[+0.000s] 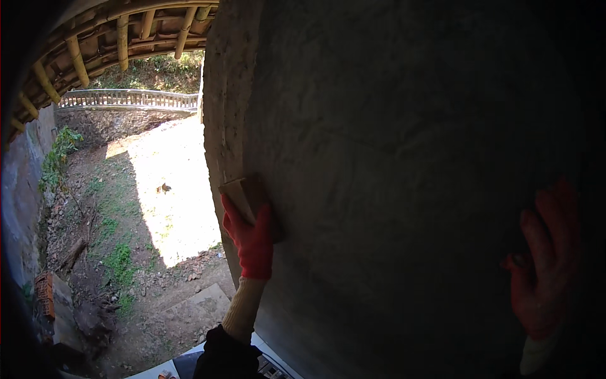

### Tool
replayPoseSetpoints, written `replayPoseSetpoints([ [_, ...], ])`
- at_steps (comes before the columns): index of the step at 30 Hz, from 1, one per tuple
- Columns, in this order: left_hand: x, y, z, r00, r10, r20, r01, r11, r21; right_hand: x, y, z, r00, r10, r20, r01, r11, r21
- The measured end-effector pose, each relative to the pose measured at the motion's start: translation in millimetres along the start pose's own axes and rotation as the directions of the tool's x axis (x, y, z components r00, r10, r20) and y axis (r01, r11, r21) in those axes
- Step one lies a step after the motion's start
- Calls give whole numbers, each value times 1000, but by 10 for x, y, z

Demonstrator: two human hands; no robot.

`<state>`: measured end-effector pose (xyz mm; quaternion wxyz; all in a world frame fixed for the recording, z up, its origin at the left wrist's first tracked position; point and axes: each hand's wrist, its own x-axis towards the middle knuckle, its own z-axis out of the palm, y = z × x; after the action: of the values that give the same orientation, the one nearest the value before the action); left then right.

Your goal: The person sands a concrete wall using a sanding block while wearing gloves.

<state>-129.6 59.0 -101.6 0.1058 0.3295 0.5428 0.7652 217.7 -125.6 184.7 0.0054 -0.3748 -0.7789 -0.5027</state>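
Observation:
In a red glove with a cream cuff, my left hand (252, 247) grips a brown rectangular block (242, 192), which looks like wood. The block is pressed to the grey plastered wall (366, 164), beside the wall's rough left edge. My fingers wrap its left side and my thumb lies on the right. Over in the deep shade on the right, my right hand (544, 268), also gloved in red, has its fingers stretched upward and holds nothing that I can see. It is close to the wall, but I cannot tell whether it touches.
The wall ends at a vertical edge (222, 114). Left of it lies a dirt yard (170, 189) with a sunlit patch, stones and weeds. Above hangs a tiled roof with bamboo rafters (123, 41). A pale railing (126, 98) runs behind. An orange brick (45, 295) lies lower left.

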Motion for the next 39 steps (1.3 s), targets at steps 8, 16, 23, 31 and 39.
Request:
replayPoseSetpoints([
  [8,-1228,358,-12,548,744,382,-790,611,-56,-91,85,52,999,13,-37,-11,999,45],
  [16,-118,50,-15,993,-113,22,114,993,-42,25,4,5,998,-17,-57,19,999,46],
  [23,-1350,431,29,604,727,327,-752,656,-69,-77,61,76,992,2,-124,9,996,84],
  [31,19,147,45,998,-66,-13,64,991,-114,39,0,80,989,-8,-148,19,997,75],
  [39,-1238,473,-6,493,792,360,-827,555,-90,-44,14,126,987,-7,-159,10,1000,19],
])
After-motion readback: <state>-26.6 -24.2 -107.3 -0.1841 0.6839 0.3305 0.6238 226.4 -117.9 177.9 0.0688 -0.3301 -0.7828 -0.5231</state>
